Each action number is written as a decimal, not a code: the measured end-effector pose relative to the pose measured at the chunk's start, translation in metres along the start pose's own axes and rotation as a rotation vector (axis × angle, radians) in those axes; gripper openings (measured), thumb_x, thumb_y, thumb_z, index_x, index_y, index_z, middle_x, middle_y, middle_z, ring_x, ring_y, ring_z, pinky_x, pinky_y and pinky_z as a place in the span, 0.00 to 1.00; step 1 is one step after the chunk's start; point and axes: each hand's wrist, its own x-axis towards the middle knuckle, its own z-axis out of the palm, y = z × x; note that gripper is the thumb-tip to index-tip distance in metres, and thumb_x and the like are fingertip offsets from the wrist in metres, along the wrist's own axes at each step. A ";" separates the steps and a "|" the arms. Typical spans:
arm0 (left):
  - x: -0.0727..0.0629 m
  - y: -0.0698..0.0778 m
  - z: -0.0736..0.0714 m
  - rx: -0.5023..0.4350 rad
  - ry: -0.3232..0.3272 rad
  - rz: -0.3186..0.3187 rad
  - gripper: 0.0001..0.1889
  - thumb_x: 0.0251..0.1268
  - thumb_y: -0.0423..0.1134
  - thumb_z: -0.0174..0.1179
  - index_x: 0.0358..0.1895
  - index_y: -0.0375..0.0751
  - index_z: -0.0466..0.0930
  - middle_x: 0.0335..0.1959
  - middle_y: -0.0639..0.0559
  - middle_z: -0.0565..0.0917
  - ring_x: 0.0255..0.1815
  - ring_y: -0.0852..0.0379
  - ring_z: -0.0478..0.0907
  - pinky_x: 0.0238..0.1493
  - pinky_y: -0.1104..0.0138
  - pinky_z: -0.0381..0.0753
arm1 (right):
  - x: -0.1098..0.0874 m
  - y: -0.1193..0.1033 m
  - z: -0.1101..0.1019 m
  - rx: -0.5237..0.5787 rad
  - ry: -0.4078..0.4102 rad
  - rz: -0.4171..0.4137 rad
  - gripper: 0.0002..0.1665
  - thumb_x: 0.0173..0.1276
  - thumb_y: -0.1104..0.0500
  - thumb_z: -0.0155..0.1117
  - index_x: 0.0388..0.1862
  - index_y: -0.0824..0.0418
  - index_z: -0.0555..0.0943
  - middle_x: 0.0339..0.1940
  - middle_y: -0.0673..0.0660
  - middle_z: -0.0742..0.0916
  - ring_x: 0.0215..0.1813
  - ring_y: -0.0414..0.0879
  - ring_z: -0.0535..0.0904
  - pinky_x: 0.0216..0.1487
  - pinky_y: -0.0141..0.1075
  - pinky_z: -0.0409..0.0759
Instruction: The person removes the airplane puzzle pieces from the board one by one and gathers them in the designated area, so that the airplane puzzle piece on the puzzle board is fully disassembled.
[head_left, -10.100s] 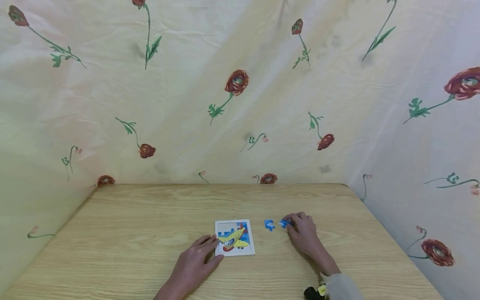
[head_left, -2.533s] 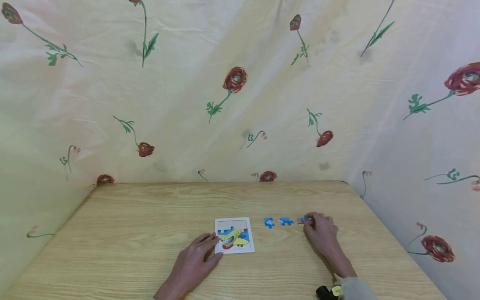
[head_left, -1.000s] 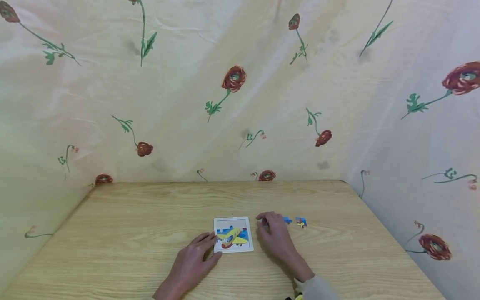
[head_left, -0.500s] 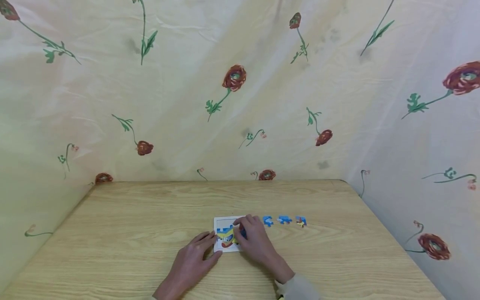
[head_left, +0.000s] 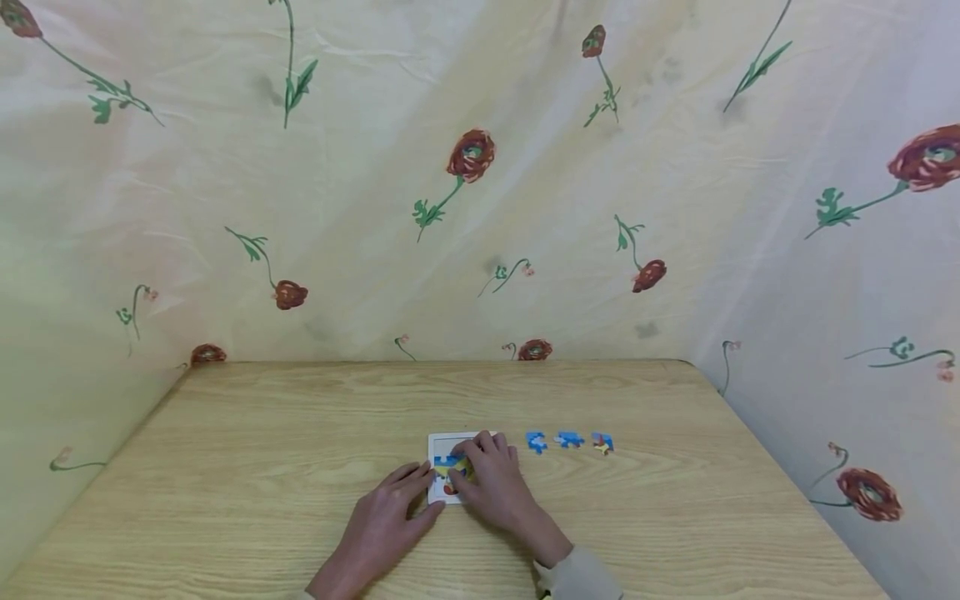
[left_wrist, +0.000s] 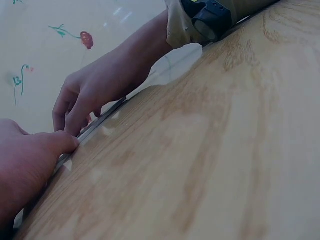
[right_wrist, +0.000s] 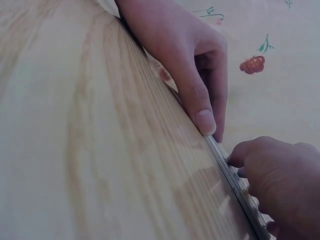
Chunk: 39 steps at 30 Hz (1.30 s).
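Note:
A small jigsaw tray (head_left: pixel 447 436) with a white frame lies flat on the wooden table, its yellow airplane picture partly covered by my right hand. The upper strip inside the frame is bare. My left hand (head_left: pixel 390 512) grips the tray's near left corner, thumb along the near edge and fingers at the left side. Over the picture, my right hand (head_left: pixel 498 483) has its bent thumb and fingers down on the pieces; I cannot tell whether it pinches one. Three loose jigsaw pieces lie in a row right of the tray: a blue piece (head_left: pixel 536 442), another blue piece (head_left: pixel 569 439), and a blue, red and yellow piece (head_left: pixel 602 443).
The light wood tabletop (head_left: pixel 300 417) stretches around the tray. Behind and beside it hangs a pale curtain (head_left: pixel 360 208) with red flowers. A dark wrist device (left_wrist: pixel 212 20) sits at the right sleeve.
The multicoloured piece was carried from the tray to the right end of the row and let go. My right hand then moved left, back over the tray. The left hand stays put.

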 end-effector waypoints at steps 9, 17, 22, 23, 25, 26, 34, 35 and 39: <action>0.000 0.000 0.000 0.001 0.009 -0.001 0.21 0.69 0.49 0.68 0.58 0.38 0.87 0.62 0.46 0.84 0.64 0.48 0.79 0.55 0.50 0.84 | 0.000 -0.004 0.001 0.039 -0.029 0.007 0.10 0.72 0.59 0.69 0.48 0.59 0.80 0.44 0.51 0.77 0.50 0.49 0.66 0.50 0.48 0.64; 0.001 -0.001 0.000 -0.002 0.013 -0.003 0.22 0.70 0.50 0.67 0.57 0.39 0.87 0.62 0.47 0.84 0.64 0.48 0.79 0.55 0.50 0.83 | 0.002 -0.007 0.003 0.042 -0.025 0.022 0.13 0.72 0.58 0.68 0.52 0.60 0.79 0.46 0.52 0.78 0.49 0.49 0.66 0.50 0.47 0.63; 0.001 0.000 0.000 -0.002 0.008 0.001 0.22 0.70 0.50 0.67 0.58 0.38 0.87 0.62 0.46 0.84 0.64 0.48 0.79 0.55 0.50 0.83 | 0.004 -0.008 0.004 0.037 -0.037 0.053 0.12 0.73 0.58 0.68 0.50 0.59 0.80 0.46 0.52 0.77 0.50 0.50 0.66 0.50 0.48 0.63; 0.001 0.000 0.000 -0.003 0.008 0.004 0.22 0.70 0.50 0.67 0.58 0.38 0.87 0.62 0.46 0.84 0.64 0.48 0.79 0.55 0.50 0.83 | 0.004 -0.008 0.004 0.038 -0.038 0.058 0.11 0.73 0.58 0.68 0.50 0.59 0.79 0.45 0.52 0.77 0.50 0.50 0.66 0.50 0.48 0.63; 0.001 0.000 0.001 -0.004 0.007 0.007 0.22 0.70 0.49 0.68 0.58 0.37 0.87 0.62 0.46 0.84 0.64 0.48 0.79 0.55 0.50 0.83 | 0.004 -0.009 0.004 0.043 -0.038 0.066 0.09 0.73 0.58 0.68 0.48 0.58 0.79 0.45 0.51 0.76 0.50 0.51 0.66 0.50 0.48 0.62; 0.001 0.000 0.001 -0.004 0.007 0.007 0.22 0.69 0.49 0.68 0.58 0.37 0.87 0.62 0.46 0.84 0.64 0.48 0.79 0.55 0.50 0.83 | 0.004 -0.009 0.004 0.048 -0.038 0.068 0.09 0.73 0.58 0.68 0.47 0.58 0.79 0.44 0.51 0.76 0.50 0.51 0.66 0.49 0.48 0.62; 0.000 -0.001 0.001 -0.006 0.003 0.003 0.22 0.69 0.49 0.68 0.58 0.38 0.87 0.62 0.46 0.84 0.65 0.48 0.79 0.55 0.50 0.83 | 0.005 -0.009 0.005 0.061 -0.037 0.088 0.11 0.73 0.58 0.68 0.50 0.60 0.80 0.44 0.52 0.76 0.50 0.51 0.66 0.48 0.47 0.62; 0.000 -0.001 0.000 -0.006 0.001 0.003 0.22 0.69 0.49 0.68 0.58 0.38 0.87 0.62 0.46 0.84 0.65 0.48 0.79 0.55 0.50 0.83 | 0.006 -0.009 0.005 0.061 -0.040 0.092 0.11 0.73 0.58 0.68 0.50 0.59 0.80 0.45 0.52 0.76 0.50 0.51 0.66 0.48 0.47 0.62; 0.000 -0.001 0.000 -0.011 0.000 0.001 0.22 0.69 0.50 0.67 0.58 0.38 0.87 0.62 0.46 0.84 0.65 0.48 0.79 0.55 0.50 0.83 | 0.006 -0.010 0.005 0.060 -0.045 0.099 0.10 0.73 0.58 0.68 0.48 0.59 0.80 0.45 0.52 0.76 0.50 0.51 0.66 0.49 0.47 0.62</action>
